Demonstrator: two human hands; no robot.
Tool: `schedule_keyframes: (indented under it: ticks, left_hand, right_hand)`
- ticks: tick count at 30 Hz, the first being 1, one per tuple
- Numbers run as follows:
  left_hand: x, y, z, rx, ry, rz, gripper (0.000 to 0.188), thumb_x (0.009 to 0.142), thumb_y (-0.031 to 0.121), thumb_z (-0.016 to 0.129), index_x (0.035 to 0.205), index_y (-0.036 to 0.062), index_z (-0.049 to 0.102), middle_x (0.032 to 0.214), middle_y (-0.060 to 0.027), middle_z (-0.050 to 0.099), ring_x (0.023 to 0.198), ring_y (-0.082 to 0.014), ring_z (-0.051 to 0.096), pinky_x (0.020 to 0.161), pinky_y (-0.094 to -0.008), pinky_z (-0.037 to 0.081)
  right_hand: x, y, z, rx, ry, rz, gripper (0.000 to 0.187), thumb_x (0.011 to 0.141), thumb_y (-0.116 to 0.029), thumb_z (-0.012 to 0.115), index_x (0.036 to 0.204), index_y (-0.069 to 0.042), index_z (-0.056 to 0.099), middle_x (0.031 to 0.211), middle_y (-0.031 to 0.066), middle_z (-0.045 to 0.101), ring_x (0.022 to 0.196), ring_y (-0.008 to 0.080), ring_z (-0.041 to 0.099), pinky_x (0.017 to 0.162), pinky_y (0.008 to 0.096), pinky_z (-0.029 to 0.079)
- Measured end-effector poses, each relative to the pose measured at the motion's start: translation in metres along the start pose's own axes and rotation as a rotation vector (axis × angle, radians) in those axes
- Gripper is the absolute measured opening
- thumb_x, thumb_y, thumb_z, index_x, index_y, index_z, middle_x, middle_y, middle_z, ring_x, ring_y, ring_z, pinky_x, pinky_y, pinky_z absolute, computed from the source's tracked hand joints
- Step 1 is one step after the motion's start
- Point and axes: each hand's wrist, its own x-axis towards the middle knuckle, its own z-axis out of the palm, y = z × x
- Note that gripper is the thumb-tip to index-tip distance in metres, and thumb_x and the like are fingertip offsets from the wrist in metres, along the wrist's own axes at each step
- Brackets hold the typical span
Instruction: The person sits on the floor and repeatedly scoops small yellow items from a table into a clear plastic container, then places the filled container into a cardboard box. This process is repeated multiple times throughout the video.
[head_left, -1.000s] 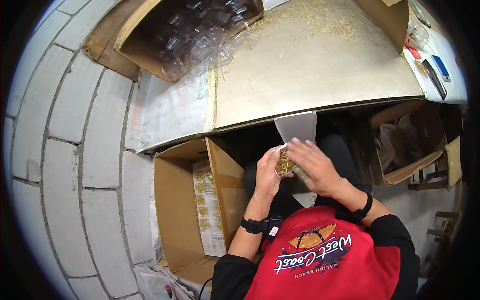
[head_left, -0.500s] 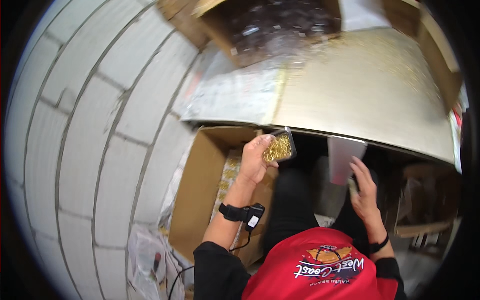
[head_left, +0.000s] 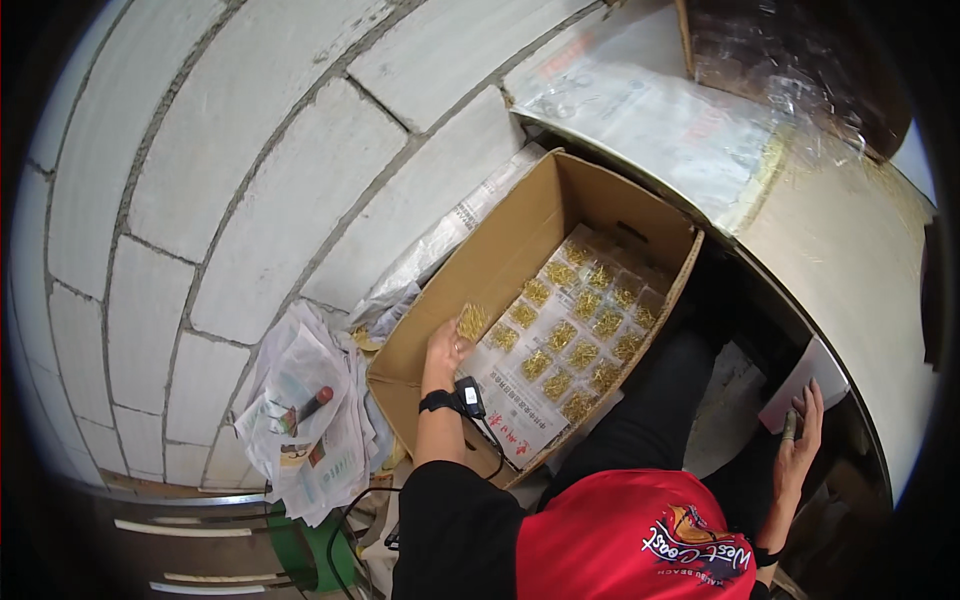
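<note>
Left hand (head_left: 449, 349): holding gold-piece case (head_left: 472, 321) over carton (head_left: 508, 262); best held level. Right hand (head_left: 795, 440): loosely extended by pale panel (head_left: 785, 400); contact unclear.

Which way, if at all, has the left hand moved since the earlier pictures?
Yes, leftward: against the cardboard box, the left hand was by the box's right side and is now by its left side.

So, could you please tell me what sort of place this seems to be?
Probably a small workshop: a cardboard box holds rows of gold-coloured bunches on newspaper, clear plastic pieces lie on the worktable, and the wall is bare block.
</note>
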Motion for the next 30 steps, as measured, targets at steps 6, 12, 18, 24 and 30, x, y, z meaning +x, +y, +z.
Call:
schedule_keyframes:
  ticks: [6, 12, 18, 24, 30]
  left_hand:
    - [0.055, -0.123, -0.069, -0.259, 0.215, -0.153, 0.028, 0.089, 0.014, 0.056, 0.113, -0.0005, 0.053, 0.106, -0.0154, 0.06, 0.083, -0.0276, 0.062, 0.082, -0.0421, 0.053]
    - [0.071, -0.158, -0.069, -0.235, 0.461, -0.089, 0.032, 0.085, 0.001, 0.053, 0.114, -0.0081, 0.048, 0.106, -0.0238, 0.058, 0.088, -0.0371, 0.062, 0.076, -0.0504, 0.054]
    - [0.093, -0.143, -0.064, 1.61, 0.072, 0.068, 0.026, 0.087, 0.014, 0.051, 0.11, 0.0021, 0.057, 0.095, -0.0126, 0.061, 0.087, -0.0277, 0.061, 0.07, -0.0409, 0.052]
    - [0.088, -0.059, -0.079, 0.231, 0.216, 0.027, 0.022, 0.089, 0.009, 0.046, 0.108, 0.002, 0.055, 0.094, -0.0109, 0.059, 0.086, -0.0231, 0.06, 0.067, -0.0353, 0.051]
    - [-0.044, 0.094, 0.205, 0.279, -0.295, 0.558, 0.026, 0.09, 0.013, 0.056, 0.111, -0.0013, 0.057, 0.096, -0.0142, 0.064, 0.083, -0.0247, 0.065, 0.072, -0.0319, 0.053]
  right_hand:
    - [0.014, -0.013, 0.013, -0.112, -0.158, -0.01, 0.044, 0.087, 0.013, 0.042, 0.128, -0.001, 0.048, 0.14, 0.0104, 0.043, 0.11, 0.0231, 0.056, 0.094, 0.0316, 0.045]
    - [0.018, -0.028, 0.021, -0.181, -0.21, -0.042, 0.043, 0.085, 0.014, 0.042, 0.125, 0.0, 0.05, 0.136, 0.0123, 0.047, 0.113, 0.0238, 0.056, 0.094, 0.0306, 0.045]
    - [0.014, -0.02, -0.005, -0.15, -0.107, -0.052, 0.039, 0.082, 0.013, 0.047, 0.118, 0.002, 0.054, 0.128, 0.0154, 0.053, 0.114, 0.0298, 0.056, 0.094, 0.0327, 0.045]
    - [0.065, -0.026, -0.077, -0.38, 0.141, -0.215, 0.031, 0.08, 0.0, 0.062, 0.111, 0.001, 0.058, 0.119, 0.0195, 0.057, 0.109, 0.0371, 0.056, 0.092, 0.0385, 0.047]
    - [0.193, 0.092, -0.17, -0.661, 0.33, 0.084, 0.04, 0.088, -0.02, 0.056, 0.122, -0.001, 0.052, 0.127, 0.023, 0.051, 0.118, 0.0379, 0.049, 0.099, 0.0416, 0.04]
